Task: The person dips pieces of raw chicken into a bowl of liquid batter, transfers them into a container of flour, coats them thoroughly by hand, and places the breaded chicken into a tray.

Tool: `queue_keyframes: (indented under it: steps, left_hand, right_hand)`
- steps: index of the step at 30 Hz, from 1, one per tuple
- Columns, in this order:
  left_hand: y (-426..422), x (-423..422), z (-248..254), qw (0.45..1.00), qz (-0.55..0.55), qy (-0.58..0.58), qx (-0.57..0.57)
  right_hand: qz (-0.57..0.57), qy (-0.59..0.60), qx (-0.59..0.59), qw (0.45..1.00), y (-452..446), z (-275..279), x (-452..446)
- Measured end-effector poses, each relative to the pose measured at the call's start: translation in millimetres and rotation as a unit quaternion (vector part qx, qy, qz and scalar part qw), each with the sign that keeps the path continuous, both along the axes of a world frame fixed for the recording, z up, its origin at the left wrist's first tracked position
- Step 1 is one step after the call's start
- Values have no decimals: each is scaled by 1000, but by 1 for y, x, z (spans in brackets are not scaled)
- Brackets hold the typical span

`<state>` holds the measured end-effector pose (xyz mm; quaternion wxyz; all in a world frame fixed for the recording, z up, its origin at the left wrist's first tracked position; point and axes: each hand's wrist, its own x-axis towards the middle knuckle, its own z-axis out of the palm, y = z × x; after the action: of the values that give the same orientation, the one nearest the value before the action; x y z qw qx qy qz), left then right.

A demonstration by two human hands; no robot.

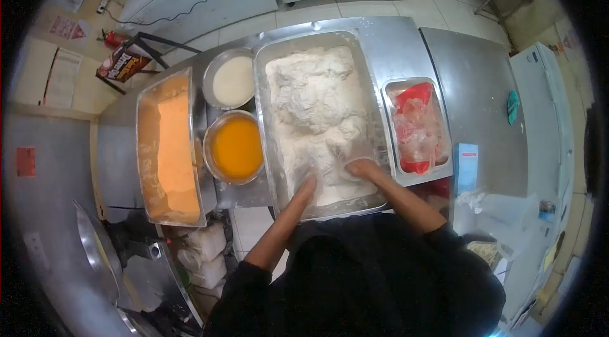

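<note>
A large metal tray (259, 128) holds a heap of white flour-like powder (311, 96), with lumpy coated pieces in its upper part. My left hand (307, 186) is in the powder near the tray's front left, its fingers dusted and partly buried. To its right, my right hand (359, 162) reaches into the powder too, its fingers blurred and covered in white. What either hand holds, if anything, is hidden. Beside the tray on the left are a bowl of orange-yellow liquid (236, 147) and a bowl of pale liquid (233, 82).
A long metal pan of orange powder (176, 153) stands at the left. On the right, a smaller tray (387, 115) holds red and clear plastic bags. Further right are a blue box (466, 169) and a green cloth (513, 107).
</note>
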<state>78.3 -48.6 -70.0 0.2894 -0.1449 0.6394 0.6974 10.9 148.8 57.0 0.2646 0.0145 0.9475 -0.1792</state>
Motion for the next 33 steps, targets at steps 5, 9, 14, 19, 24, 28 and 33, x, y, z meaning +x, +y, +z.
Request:
queue_keyframes:
  steps: [5,9,14,19,24,28,33]
  left_hand:
    - [26,-54,66,984,52,5,169]
    - [22,-108,142,984,6,107,141]
    - [-37,-159,109,985,22,156,72]
    - [-75,-219,14,985,61,156,34]
    - [-86,-263,-80,993,67,99,19]
    - [-75,-239,-68,998,49,41,15]
    - [-30,-186,9,995,-4,62,76]
  right_hand:
    - [-200,21,-330,922,-18,7,2]
    - [-256,-44,-603,754,1,63,-40]
    - [-204,-3,-600,774,10,147,-103]
    - [-22,131,-346,929,17,93,-176]
    - [-194,89,-238,948,-18,81,-162]
    - [-77,54,-290,953,0,12,-166]
    - [-136,-39,-497,856,9,55,-148]
